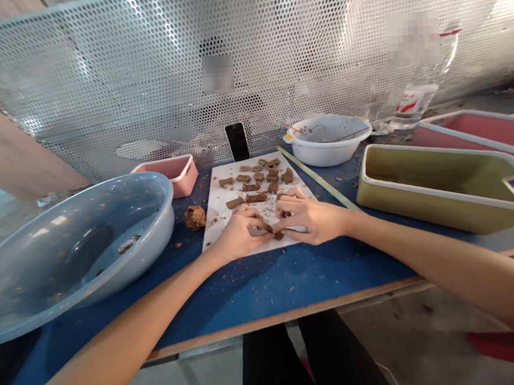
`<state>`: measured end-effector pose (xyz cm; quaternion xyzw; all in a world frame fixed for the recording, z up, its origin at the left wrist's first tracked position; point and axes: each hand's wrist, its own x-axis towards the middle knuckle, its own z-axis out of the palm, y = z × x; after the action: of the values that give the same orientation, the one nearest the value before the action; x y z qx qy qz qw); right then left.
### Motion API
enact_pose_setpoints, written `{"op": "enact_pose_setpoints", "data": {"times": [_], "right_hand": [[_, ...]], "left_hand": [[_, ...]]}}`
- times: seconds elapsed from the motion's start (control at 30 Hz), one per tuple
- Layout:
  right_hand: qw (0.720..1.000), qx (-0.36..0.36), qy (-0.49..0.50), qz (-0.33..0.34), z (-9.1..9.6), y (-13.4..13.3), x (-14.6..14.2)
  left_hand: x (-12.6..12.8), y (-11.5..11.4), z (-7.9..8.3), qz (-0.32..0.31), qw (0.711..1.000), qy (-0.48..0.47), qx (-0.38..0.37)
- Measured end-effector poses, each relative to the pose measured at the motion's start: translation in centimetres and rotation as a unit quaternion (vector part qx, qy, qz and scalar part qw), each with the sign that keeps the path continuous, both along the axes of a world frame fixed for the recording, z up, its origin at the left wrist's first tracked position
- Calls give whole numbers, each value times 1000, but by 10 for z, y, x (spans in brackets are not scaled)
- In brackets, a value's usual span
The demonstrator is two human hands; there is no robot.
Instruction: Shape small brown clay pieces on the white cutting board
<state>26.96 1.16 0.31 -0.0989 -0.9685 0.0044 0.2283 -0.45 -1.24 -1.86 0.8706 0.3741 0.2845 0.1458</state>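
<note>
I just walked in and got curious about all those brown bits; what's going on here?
A person is working a small brown clay-like piece with bare hands: the fingers of the left hand and right hand meet at it, near the close edge of a flat white board. How firmly each hand grips is hard to tell. Farther up the board lie several brown block-like pieces among crumbs. A rough brown lump sits just left of the board.
</note>
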Motion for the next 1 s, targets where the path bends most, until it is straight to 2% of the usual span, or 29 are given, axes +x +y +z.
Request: {"op": "enact_pose_setpoints", "data": {"times": [0.17,0.33,0.47,0.7,1.0], "right_hand": [[1000,8,5,5,1,0,0],[1000,9,7,-19,3,1,1],[1000,18,13,-22,3,2,2],[999,25,2,-38,0,3,-1],[995,9,37,-97,-4,7,-2]], "left_hand": [[-1,0,2,-18,999,0,30],[-3,-5,16,-45,996,43,63],[-5,-7,22,-18,997,42,69],[-10,2,6,24,997,11,77],[-6,1,3,28,994,17,107]]}}
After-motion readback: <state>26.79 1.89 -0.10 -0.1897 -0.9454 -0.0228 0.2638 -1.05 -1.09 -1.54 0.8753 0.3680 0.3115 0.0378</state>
